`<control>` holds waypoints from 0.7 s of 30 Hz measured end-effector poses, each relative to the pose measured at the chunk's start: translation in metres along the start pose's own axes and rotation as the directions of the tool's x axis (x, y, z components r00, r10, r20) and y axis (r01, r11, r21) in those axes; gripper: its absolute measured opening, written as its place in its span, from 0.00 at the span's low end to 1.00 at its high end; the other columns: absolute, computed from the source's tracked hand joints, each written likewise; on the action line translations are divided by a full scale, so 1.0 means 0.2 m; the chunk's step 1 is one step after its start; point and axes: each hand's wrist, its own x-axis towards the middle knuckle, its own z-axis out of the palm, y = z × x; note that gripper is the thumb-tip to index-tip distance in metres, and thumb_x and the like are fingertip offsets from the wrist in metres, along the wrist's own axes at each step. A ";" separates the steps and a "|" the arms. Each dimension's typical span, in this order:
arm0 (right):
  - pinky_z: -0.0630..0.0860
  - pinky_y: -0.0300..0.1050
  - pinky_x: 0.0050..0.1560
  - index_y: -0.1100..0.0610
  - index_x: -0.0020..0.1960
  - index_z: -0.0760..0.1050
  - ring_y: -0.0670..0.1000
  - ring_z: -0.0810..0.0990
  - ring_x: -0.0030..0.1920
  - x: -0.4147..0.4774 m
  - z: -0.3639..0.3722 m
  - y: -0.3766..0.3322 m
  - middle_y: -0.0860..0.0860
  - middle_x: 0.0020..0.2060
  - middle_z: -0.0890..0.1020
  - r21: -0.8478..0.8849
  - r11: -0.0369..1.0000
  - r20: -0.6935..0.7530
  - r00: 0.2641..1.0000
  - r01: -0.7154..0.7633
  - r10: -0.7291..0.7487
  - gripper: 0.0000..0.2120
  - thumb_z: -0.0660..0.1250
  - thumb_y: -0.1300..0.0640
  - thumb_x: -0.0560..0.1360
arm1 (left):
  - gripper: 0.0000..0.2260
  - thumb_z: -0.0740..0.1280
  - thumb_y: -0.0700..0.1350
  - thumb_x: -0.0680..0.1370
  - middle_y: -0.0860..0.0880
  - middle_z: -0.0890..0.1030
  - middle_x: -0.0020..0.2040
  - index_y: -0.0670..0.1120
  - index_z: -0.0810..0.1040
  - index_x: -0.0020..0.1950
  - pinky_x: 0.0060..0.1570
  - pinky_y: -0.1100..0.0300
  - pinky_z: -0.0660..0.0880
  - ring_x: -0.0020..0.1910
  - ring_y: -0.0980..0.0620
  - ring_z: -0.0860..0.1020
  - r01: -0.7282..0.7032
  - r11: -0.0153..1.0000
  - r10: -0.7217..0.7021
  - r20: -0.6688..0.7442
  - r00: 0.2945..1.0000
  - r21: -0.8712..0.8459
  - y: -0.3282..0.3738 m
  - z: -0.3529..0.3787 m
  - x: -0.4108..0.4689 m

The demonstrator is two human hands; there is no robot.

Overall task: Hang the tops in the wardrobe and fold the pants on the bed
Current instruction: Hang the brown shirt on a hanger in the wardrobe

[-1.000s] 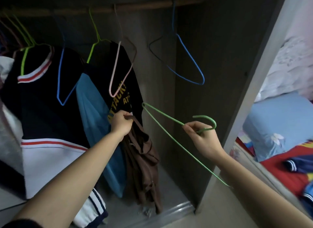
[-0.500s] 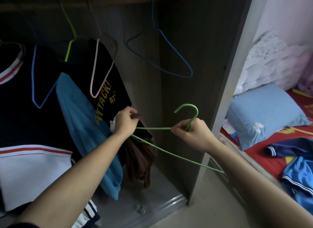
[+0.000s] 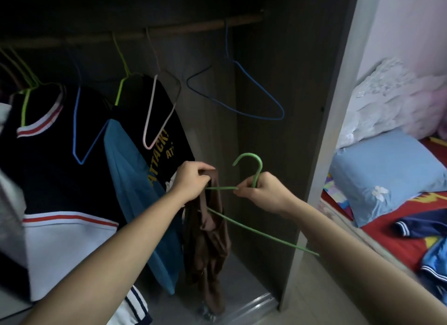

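My left hand (image 3: 191,179) pinches the top edge of a brown top (image 3: 210,242), which hangs limp in front of the open wardrobe. My right hand (image 3: 262,191) grips a green wire hanger (image 3: 256,230) at the base of its hook, hook pointing up. One arm of the hanger reaches into the brown top at my left hand; the other arm slants down to the right. On the wardrobe rail (image 3: 183,28) hang a black top with yellow lettering (image 3: 167,141) and a black, white and red top (image 3: 48,179).
Empty hangers hang on the rail: a blue one (image 3: 254,107), a pink one (image 3: 154,121) and another blue one (image 3: 82,136). The wardrobe's grey side panel (image 3: 326,155) stands right of my hands. Beyond it lies a bed with a blue pillow (image 3: 387,174) and blue clothes (image 3: 430,228) on a red sheet.
My right hand turned the green hanger upright and brought it left to the brown top. The hanger's arm now enters the top at my left hand.
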 end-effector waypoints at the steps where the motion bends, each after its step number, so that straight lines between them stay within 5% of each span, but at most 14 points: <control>1: 0.80 0.53 0.52 0.54 0.43 0.85 0.52 0.83 0.46 0.01 0.03 -0.01 0.53 0.42 0.86 0.001 1.000 0.025 1.000 -0.017 0.017 0.08 0.69 0.51 0.73 | 0.13 0.67 0.35 0.74 0.51 0.84 0.49 0.47 0.85 0.55 0.53 0.61 0.77 0.49 0.53 0.81 -0.008 0.997 0.010 0.026 1.000 -0.075 0.04 0.01 -0.01; 5: 0.76 0.52 0.39 0.60 0.46 0.83 0.54 0.77 0.36 0.03 0.03 -0.05 0.59 0.36 0.81 0.060 0.998 -0.029 0.999 -0.027 0.029 0.14 0.65 0.50 0.75 | 0.15 0.68 0.35 0.75 0.52 0.84 0.49 0.47 0.84 0.58 0.58 0.54 0.78 0.50 0.53 0.82 -0.044 0.980 0.055 0.051 0.997 -0.193 0.09 -0.03 -0.01; 9: 0.61 0.40 0.25 0.63 0.45 0.84 0.48 0.64 0.25 0.01 -0.06 -0.10 0.53 0.25 0.68 0.343 0.939 -0.060 0.998 0.001 0.021 0.13 0.63 0.57 0.77 | 0.13 0.65 0.42 0.78 0.49 0.77 0.56 0.49 0.82 0.60 0.63 0.53 0.69 0.59 0.49 0.72 -0.204 0.942 0.213 -0.005 0.977 0.267 0.00 -0.14 0.03; 11: 0.58 0.38 0.23 0.70 0.50 0.81 0.48 0.62 0.24 0.00 -0.10 -0.12 0.53 0.26 0.66 0.491 0.871 -0.028 0.999 -0.005 0.021 0.14 0.63 0.60 0.77 | 0.11 0.61 0.47 0.81 0.47 0.80 0.50 0.48 0.83 0.51 0.54 0.51 0.71 0.54 0.45 0.75 -0.203 0.900 0.195 0.062 0.979 0.386 -0.02 -0.18 0.03; 13: 0.61 0.39 0.25 0.71 0.53 0.79 0.49 0.64 0.26 -0.01 -0.12 -0.15 0.55 0.28 0.69 0.550 0.835 0.019 1.000 0.000 -0.012 0.15 0.64 0.59 0.77 | 0.15 0.59 0.50 0.82 0.46 0.79 0.37 0.48 0.76 0.39 0.40 0.53 0.69 0.42 0.43 0.79 -0.150 0.941 0.125 0.099 0.987 0.304 0.00 -0.20 0.04; 17: 0.74 0.44 0.30 0.61 0.55 0.82 0.52 0.75 0.31 -0.01 -0.18 -0.09 0.60 0.37 0.82 0.468 0.878 -0.019 0.995 0.097 -0.100 0.16 0.63 0.50 0.81 | 0.16 0.59 0.50 0.82 0.48 0.75 0.32 0.48 0.72 0.36 0.37 0.53 0.68 0.38 0.42 0.78 -0.088 0.965 0.089 0.003 0.996 0.245 -0.03 -0.22 0.05; 21: 0.70 0.43 0.35 0.51 0.46 0.84 0.46 0.73 0.30 0.01 -0.23 0.08 0.49 0.29 0.77 0.212 0.967 -0.162 0.981 0.141 -0.107 0.19 0.59 0.42 0.82 | 0.15 0.58 0.51 0.82 0.47 0.77 0.36 0.46 0.73 0.38 0.40 0.53 0.70 0.43 0.39 0.78 -0.001 0.990 0.007 -0.046 0.999 0.141 -0.06 -0.25 0.05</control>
